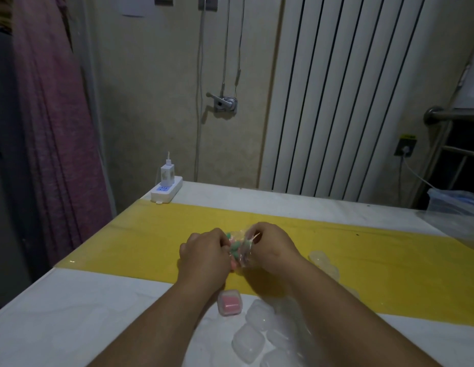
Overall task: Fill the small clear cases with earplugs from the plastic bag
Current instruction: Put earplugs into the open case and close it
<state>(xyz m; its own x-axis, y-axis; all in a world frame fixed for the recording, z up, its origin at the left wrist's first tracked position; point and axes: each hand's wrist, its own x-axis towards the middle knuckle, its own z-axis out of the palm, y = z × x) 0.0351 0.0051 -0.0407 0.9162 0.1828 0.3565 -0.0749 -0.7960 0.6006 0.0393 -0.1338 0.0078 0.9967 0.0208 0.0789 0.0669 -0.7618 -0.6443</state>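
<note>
Left of centre, a white power strip (167, 192) is seen at the far edge of the table (71, 327). In the middle of the frame, over the yellow strip (130, 245), the left hand (204, 250) is curled round the left side of the plastic bag (242, 256), in which green and pink earplugs (234, 246) are packed. At lower centre, one small case (229, 302) is seen with pink contents, and empty clear cases (248, 340) lie just beside it. The bag's upper right edge is pinched by the right hand (270, 247); further cases (324, 263) lie right of it. The bag is judged light, thin and slippery, its plugs soft and easily spilled. It is best held by the film near its mouth.
</note>
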